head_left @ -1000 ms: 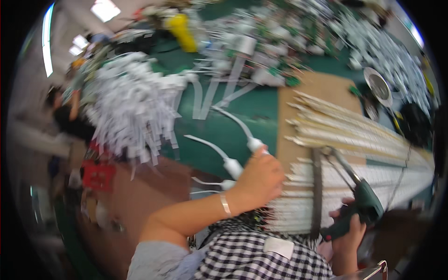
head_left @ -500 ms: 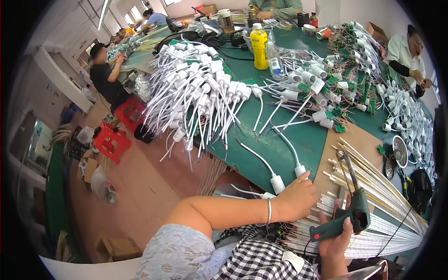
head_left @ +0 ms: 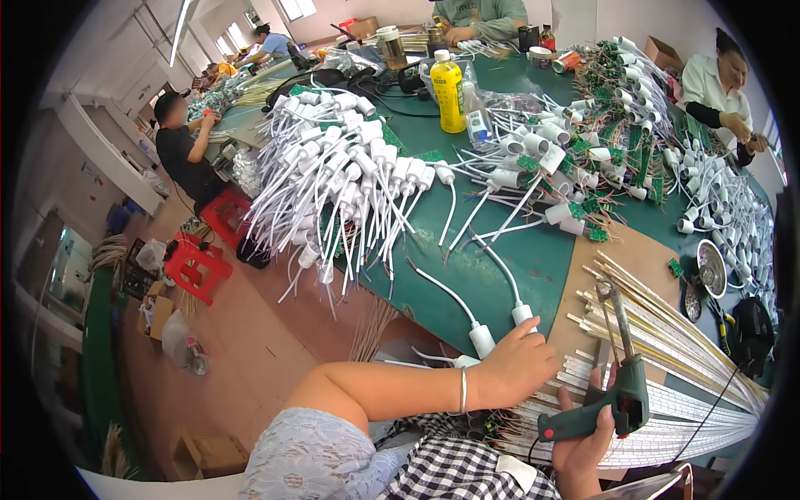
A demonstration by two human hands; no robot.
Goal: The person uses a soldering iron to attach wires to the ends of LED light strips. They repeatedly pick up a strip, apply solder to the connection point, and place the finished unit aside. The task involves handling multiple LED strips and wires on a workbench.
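Observation:
My left hand (head_left: pixel 521 372) is closed at the base of a white cylindrical cap (head_left: pixel 522 315) with a white cable running up from it. Beside that cap lies another white capped cable (head_left: pixel 482 340), and a third cap (head_left: pixel 465 361) is partly behind my left forearm. My right hand (head_left: pixel 583 446) grips a dark green pistol-shaped soldering gun (head_left: pixel 636 396), its metal tip pointing away from me. Under both hands fans out a bundle of long, thin white LED strips (head_left: pixel 667 417), lying partly on a brown board (head_left: pixel 621 258).
A big heap of white capped cables (head_left: pixel 333 167) lies left on the green table (head_left: pixel 533 258). More caps with green circuit boards (head_left: pixel 575 179) pile up right. A yellow bottle (head_left: pixel 448 92), metal bowl (head_left: pixel 711 268) and pliers (head_left: pixel 723 325) stand around. Several people work beyond; red stools (head_left: pixel 197 267) stand left.
The view has shifted slightly, so the table things sit a little further left. My left hand stays at the cap, and my right hand keeps hold of the soldering gun.

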